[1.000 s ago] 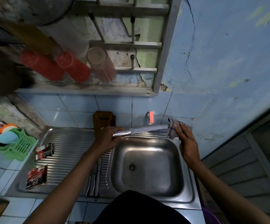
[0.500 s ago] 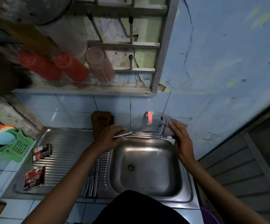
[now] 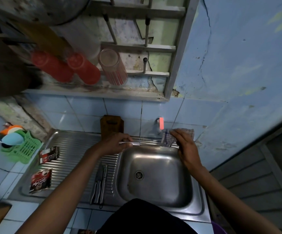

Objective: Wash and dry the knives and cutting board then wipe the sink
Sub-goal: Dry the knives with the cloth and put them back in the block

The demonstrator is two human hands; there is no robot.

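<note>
My left hand [image 3: 115, 143] grips the silver handle of a knife [image 3: 147, 143] held level over the back rim of the steel sink [image 3: 155, 196]. My right hand [image 3: 185, 146] pinches a checked cloth [image 3: 168, 138] round the far end of the blade. Two or three more knives [image 3: 99, 183] lie side by side on the ribbed drainboard [image 3: 72, 149], left of the basin. A brown wooden cutting board [image 3: 111, 124] leans upright against the tiled wall behind my left hand.
A tap with a red handle [image 3: 161, 123] sticks out of the wall above the cloth. Two sachets [image 3: 49, 154] [image 3: 40, 180] lie on the drainboard, beside a green basket [image 3: 24, 146]. Red cups [image 3: 82, 70] and a glass [image 3: 113, 68] hang overhead in a rack.
The knife has come down from above the basin to the sink's back rim. My right hand with the cloth stayed at the blade's far end and shifted slightly left.
</note>
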